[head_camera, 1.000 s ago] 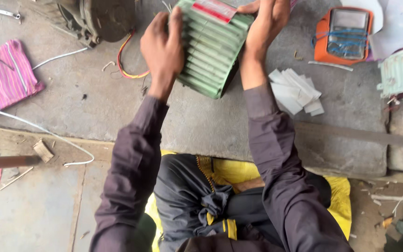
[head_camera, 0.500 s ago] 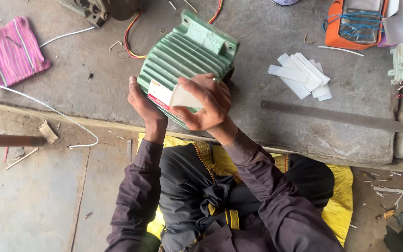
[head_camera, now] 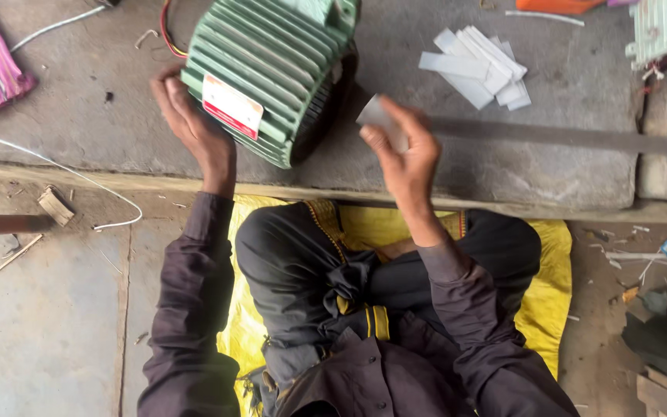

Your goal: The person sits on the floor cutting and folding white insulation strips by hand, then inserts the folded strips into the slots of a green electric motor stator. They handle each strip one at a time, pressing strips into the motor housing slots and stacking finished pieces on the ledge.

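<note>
Left hand (head_camera: 194, 127) braces the green finned motor housing (head_camera: 268, 73) at its 8 o'clock side — likely heavy, rigid, best gripped by the fins; right hand (head_camera: 404, 150) pinches a light, flimsy white paper strip (head_camera: 372, 114).

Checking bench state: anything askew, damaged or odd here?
The green finned motor housing is tipped on its side at the slab edge, propped by the left hand. The right hand holds a white strip. Wire offcuts litter the floor.
</note>
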A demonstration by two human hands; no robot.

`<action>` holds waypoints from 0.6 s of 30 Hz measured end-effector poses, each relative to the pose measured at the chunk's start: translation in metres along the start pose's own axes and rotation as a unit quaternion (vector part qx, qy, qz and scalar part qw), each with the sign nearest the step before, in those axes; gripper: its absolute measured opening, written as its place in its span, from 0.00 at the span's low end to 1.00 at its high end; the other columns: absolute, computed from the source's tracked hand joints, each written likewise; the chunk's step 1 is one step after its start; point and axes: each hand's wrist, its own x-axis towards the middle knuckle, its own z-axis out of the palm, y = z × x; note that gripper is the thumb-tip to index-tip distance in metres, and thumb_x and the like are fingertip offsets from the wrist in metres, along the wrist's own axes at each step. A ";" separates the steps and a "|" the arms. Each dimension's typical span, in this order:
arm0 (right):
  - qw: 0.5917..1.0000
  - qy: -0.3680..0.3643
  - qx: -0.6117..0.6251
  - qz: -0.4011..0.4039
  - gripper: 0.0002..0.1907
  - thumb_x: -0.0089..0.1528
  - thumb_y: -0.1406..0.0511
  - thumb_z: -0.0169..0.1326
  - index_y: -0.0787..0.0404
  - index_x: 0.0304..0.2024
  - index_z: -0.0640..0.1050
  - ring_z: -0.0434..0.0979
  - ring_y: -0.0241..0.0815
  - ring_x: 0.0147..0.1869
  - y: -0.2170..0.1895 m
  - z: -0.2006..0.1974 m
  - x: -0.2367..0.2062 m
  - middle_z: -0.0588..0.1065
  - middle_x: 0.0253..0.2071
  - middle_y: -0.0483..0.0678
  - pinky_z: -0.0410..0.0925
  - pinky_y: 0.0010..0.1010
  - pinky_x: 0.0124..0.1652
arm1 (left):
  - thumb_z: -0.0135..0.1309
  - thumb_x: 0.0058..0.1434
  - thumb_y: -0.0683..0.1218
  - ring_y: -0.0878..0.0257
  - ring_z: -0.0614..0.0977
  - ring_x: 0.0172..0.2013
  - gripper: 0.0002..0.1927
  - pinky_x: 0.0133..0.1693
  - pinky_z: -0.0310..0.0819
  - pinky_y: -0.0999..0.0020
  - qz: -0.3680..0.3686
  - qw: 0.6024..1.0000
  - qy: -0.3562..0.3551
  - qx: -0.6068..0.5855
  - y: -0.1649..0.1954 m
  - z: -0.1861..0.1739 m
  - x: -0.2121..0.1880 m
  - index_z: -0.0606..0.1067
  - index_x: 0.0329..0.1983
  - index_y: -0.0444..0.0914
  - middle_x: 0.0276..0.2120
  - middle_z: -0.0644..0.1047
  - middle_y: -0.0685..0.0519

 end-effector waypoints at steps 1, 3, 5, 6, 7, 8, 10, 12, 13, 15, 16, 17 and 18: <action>1.000 -0.010 -0.007 0.003 0.18 0.67 0.64 0.64 0.63 0.57 0.79 0.83 0.41 0.53 0.007 0.002 -0.008 0.80 0.50 0.50 0.78 0.31 0.51 | 0.34 0.82 0.60 0.53 0.72 0.58 0.27 0.64 0.65 0.58 0.036 0.999 -0.003 0.022 0.006 0.000 0.000 0.69 0.61 0.33 0.53 0.70 0.44; 0.998 -0.033 -0.044 -0.007 0.17 0.65 0.65 0.64 0.63 0.55 0.80 0.84 0.43 0.53 0.014 0.007 -0.017 0.81 0.50 0.52 0.78 0.32 0.51 | 0.32 0.81 0.64 0.52 0.71 0.67 0.31 0.71 0.63 0.55 0.099 0.993 -0.002 0.069 0.021 -0.002 -0.004 0.66 0.70 0.37 0.63 0.69 0.44; 0.993 -0.043 -0.103 -0.034 0.18 0.63 0.66 0.66 0.65 0.54 0.80 0.83 0.46 0.53 0.017 0.011 -0.018 0.80 0.50 0.55 0.76 0.33 0.50 | 0.30 0.79 0.67 0.53 0.66 0.72 0.34 0.75 0.59 0.52 0.159 0.981 -0.002 0.114 0.036 0.001 -0.011 0.62 0.75 0.39 0.69 0.66 0.45; 0.994 -0.047 -0.095 -0.035 0.17 0.64 0.67 0.65 0.64 0.54 0.80 0.83 0.46 0.53 0.017 0.012 -0.019 0.80 0.49 0.54 0.76 0.33 0.50 | 0.29 0.79 0.67 0.54 0.64 0.73 0.35 0.75 0.57 0.53 0.169 0.975 -0.007 0.144 0.042 0.000 -0.019 0.62 0.75 0.40 0.70 0.65 0.46; 0.994 -0.049 -0.088 -0.037 0.15 0.65 0.67 0.64 0.64 0.54 0.80 0.83 0.46 0.53 0.016 0.012 -0.020 0.80 0.49 0.53 0.76 0.32 0.50 | 0.29 0.79 0.68 0.55 0.62 0.75 0.35 0.75 0.55 0.53 0.180 0.968 -0.012 0.172 0.048 0.001 -0.026 0.62 0.76 0.41 0.72 0.63 0.47; 0.995 -0.051 -0.081 -0.041 0.14 0.66 0.67 0.64 0.63 0.54 0.80 0.84 0.45 0.53 0.015 0.011 -0.021 0.81 0.49 0.52 0.76 0.32 0.49 | 0.29 0.79 0.68 0.55 0.59 0.75 0.35 0.75 0.53 0.53 0.193 0.963 -0.016 0.187 0.052 0.003 -0.033 0.61 0.77 0.42 0.73 0.61 0.47; 0.995 -0.054 -0.082 -0.035 0.12 0.68 0.68 0.61 0.62 0.54 0.80 0.84 0.44 0.53 0.011 0.005 -0.029 0.81 0.50 0.51 0.77 0.30 0.51 | 0.31 0.80 0.67 0.57 0.55 0.76 0.34 0.77 0.47 0.54 0.220 0.953 -0.024 0.206 0.058 0.004 -0.046 0.58 0.79 0.43 0.76 0.57 0.49; 0.995 -0.048 -0.082 -0.024 0.11 0.69 0.68 0.60 0.61 0.54 0.81 0.85 0.43 0.53 0.007 -0.005 -0.040 0.81 0.50 0.50 0.77 0.30 0.51 | 0.32 0.80 0.66 0.58 0.54 0.76 0.32 0.78 0.45 0.55 0.244 0.949 -0.019 0.200 0.063 0.006 -0.056 0.59 0.78 0.44 0.77 0.57 0.51; 0.995 -0.046 -0.083 -0.012 0.11 0.68 0.68 0.60 0.61 0.54 0.81 0.85 0.43 0.52 0.004 -0.013 -0.048 0.81 0.49 0.50 0.77 0.30 0.50 | 0.32 0.78 0.65 0.59 0.56 0.76 0.32 0.77 0.46 0.55 0.248 0.949 -0.010 0.195 0.068 0.004 -0.064 0.62 0.76 0.45 0.76 0.59 0.52; 0.995 -0.040 -0.090 0.009 0.11 0.68 0.67 0.61 0.60 0.53 0.82 0.85 0.42 0.52 -0.001 -0.029 -0.065 0.82 0.49 0.49 0.77 0.30 0.49 | 0.29 0.76 0.64 0.57 0.60 0.75 0.32 0.77 0.48 0.52 0.279 0.945 -0.024 0.171 0.077 0.004 -0.082 0.67 0.72 0.44 0.74 0.63 0.50; 0.995 -0.038 -0.095 0.019 0.11 0.68 0.66 0.61 0.60 0.53 0.82 0.85 0.42 0.52 -0.004 -0.037 -0.074 0.82 0.49 0.49 0.77 0.30 0.49 | 0.26 0.76 0.63 0.55 0.61 0.74 0.33 0.77 0.49 0.49 0.303 0.939 -0.045 0.155 0.084 0.002 -0.095 0.70 0.69 0.42 0.72 0.65 0.49; 0.994 -0.037 -0.100 0.027 0.11 0.68 0.66 0.61 0.59 0.53 0.82 0.85 0.42 0.52 -0.006 -0.044 -0.082 0.82 0.50 0.49 0.77 0.29 0.48 | 0.23 0.75 0.62 0.53 0.63 0.73 0.34 0.77 0.51 0.45 0.329 0.932 -0.065 0.136 0.090 0.002 -0.103 0.73 0.66 0.41 0.71 0.67 0.47; 0.995 -0.036 -0.086 0.024 0.12 0.68 0.65 0.61 0.60 0.54 0.81 0.84 0.43 0.53 -0.008 -0.051 -0.088 0.81 0.50 0.50 0.77 0.30 0.50 | 0.22 0.75 0.63 0.50 0.66 0.72 0.36 0.75 0.55 0.45 0.332 0.930 -0.098 0.127 0.094 0.004 -0.107 0.74 0.64 0.39 0.68 0.70 0.45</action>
